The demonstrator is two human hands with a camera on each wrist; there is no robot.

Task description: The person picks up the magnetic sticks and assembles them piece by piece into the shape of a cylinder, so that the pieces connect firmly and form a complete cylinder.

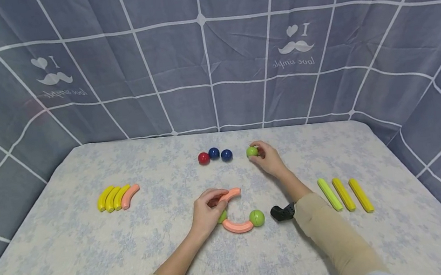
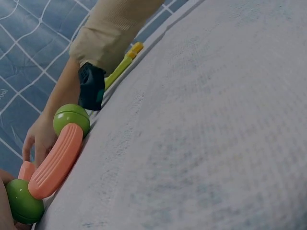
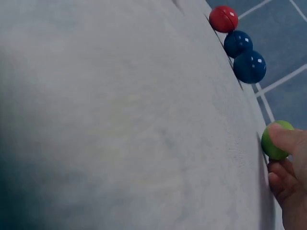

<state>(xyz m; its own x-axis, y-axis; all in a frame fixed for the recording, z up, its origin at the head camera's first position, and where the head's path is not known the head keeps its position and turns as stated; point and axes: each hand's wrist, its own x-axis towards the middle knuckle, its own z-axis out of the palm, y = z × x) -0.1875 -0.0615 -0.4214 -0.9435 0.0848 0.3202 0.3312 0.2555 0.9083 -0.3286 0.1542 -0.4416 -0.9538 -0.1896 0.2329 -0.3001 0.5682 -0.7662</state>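
Note:
Near the table's middle, my left hand grips a coral curved piece between thumb and fingers. A green ball, partly covered by that hand, joins it to a second coral curved piece. Another green ball sits at the right end of this open, C-shaped chain. Farther back, my right hand pinches a separate green ball; in the right wrist view the thumb lies across this ball.
Left of the right hand sit a red ball and two blue balls. Yellow curved pieces and a coral one lie at left. At right are a lime stick and two yellow sticks. A curtain hangs behind.

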